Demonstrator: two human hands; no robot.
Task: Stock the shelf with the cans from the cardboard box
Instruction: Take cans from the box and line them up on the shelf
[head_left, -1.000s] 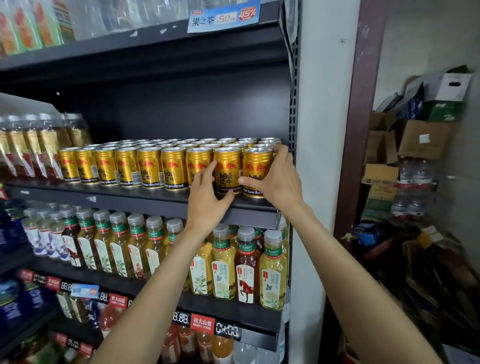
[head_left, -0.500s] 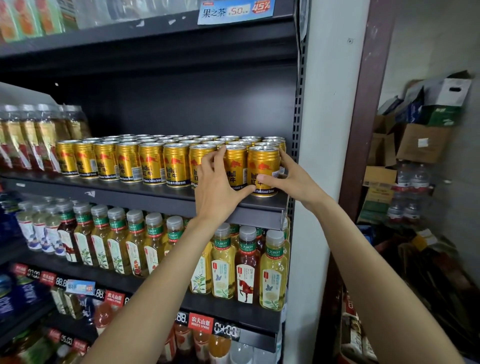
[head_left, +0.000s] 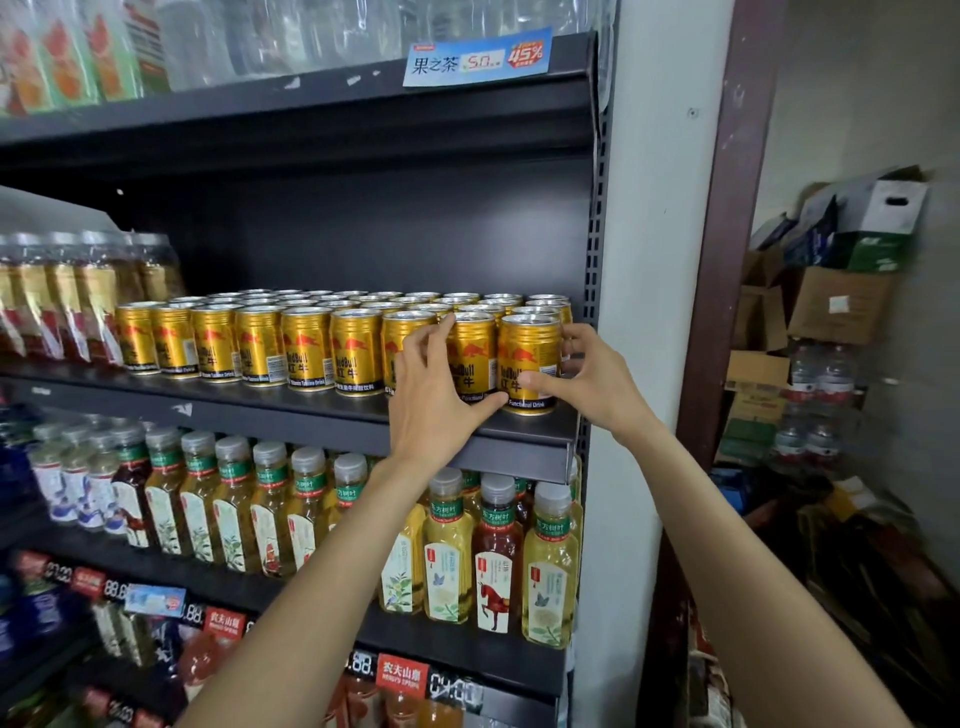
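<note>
Rows of gold cans (head_left: 306, 345) fill the dark middle shelf (head_left: 291, 410) from left to right. My left hand (head_left: 434, 400) lies against the front of the second can from the right (head_left: 475, 353), fingers on its upper side and thumb stretched under it toward the right. My right hand (head_left: 587, 376) grips the rightmost front can (head_left: 530, 353), thumb across its label and fingers curled round its right side. Both cans stand upright at the shelf's front edge. The cardboard box is out of view.
Tea bottles (head_left: 447, 551) line the shelf below, wrapped bottles (head_left: 57, 296) stand left of the cans, and a price tag (head_left: 478, 57) hangs on the shelf above. A white pillar (head_left: 649, 312) bounds the shelf on the right. Stacked cardboard boxes (head_left: 836, 291) and water bottles fill the corner beyond.
The view has drifted slightly. My right hand has slid further round the rightmost can's side; my left hand's fingers have moved up onto the neighbouring can.
</note>
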